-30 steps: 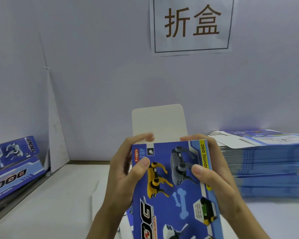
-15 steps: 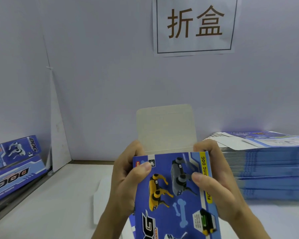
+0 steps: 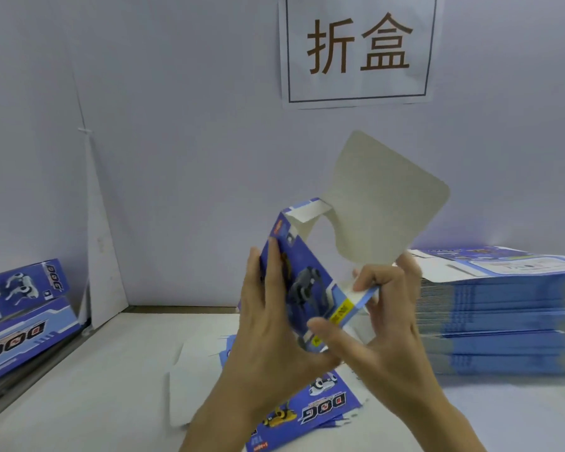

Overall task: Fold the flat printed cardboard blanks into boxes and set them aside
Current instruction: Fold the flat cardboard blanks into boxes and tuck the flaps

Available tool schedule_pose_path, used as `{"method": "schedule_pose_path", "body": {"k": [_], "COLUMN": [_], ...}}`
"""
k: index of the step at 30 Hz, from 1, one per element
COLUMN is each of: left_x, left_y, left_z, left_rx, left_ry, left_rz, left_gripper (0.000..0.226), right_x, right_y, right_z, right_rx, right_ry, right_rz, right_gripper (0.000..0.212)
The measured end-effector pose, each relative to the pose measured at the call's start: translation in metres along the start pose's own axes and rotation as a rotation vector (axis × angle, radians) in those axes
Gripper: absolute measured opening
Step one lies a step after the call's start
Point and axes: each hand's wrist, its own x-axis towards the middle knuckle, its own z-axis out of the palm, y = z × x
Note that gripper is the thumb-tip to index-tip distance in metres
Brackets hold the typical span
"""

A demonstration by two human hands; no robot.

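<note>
Carton blank [image 3: 307,282]: tilted left since earlier, opened into a sleeve, between both hands.
Left hand [image 3: 268,331]: fingers [image 3: 269,256] wrap its left edge.
Right hand [image 3: 385,337]: fingers [image 3: 372,280] pinching the side flap [image 3: 361,296].
Tip: crease it squarely inward before tucking the lid flap [image 3: 382,203] above.

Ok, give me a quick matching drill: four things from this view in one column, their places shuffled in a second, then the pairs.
1. half-folded box
2. stack of flat blanks
3. finished boxes
4. paper sign

A. on the wall
B. far left
C. held up above the table
D. right side of the table

Pairs: 1-C, 2-D, 3-B, 4-A
</note>
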Motion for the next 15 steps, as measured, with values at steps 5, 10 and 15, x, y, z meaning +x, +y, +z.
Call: {"method": "schedule_pose_path", "body": {"k": [5,10,15], "left_x": [0.004,0.005,0.007], "left_y": [-0.024,-0.036,-0.031], "left_z": [-0.011,-0.025,-0.025], "left_rx": [0.076,0.165,0.097], "left_ry": [0.101,0.039,0.061], "left_rz": [0.043,0.182,0.29], "left_gripper": [0.143,0.132,0.139], "right_x": [0.012,0.022,0.024], "right_y": [-0.013,-0.014,0.002], "right_z": [-0.017,-0.036,-0.04], "right_rx": [0.41,0.148,0.748], "right_ry": [0.193,0.378,0.278], "right_rz": [0.075,0.152,0.895], "right_gripper": [0.036,0.008,0.033]}}
